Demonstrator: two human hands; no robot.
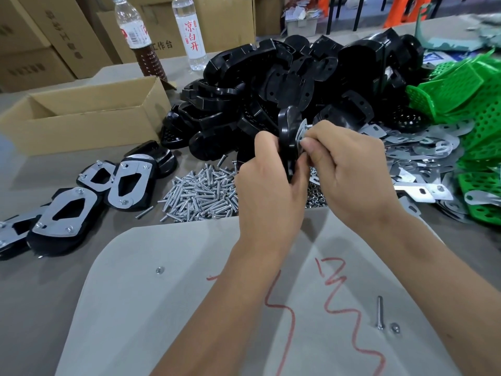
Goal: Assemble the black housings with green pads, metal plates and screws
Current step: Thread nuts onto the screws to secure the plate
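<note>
We hold one black housing (pixel 288 137) up on edge above the table (pixel 81 267), between both hands, its long axis running near vertical and its open face turned right. Our left hand (pixel 267 183) has its grip wrapped round the housing's left rim. Against the right face sits a metal plate (pixel 301 134), also upright, and our right hand (pixel 349 169) pinches at it with thumb and forefinger; a screw (pixel 309 127) pokes out rightward just above the thumb.

Behind lies the heap of loose housings (pixel 298 77), with green pads (pixel 466 109) to the right and spare plates (pixel 423 147) beside them. Loose screws (pixel 200 194) lie beneath our hands. Finished assemblies (pixel 81 196) rest flat at left, plates upward, near a cardboard box (pixel 89 115).
</note>
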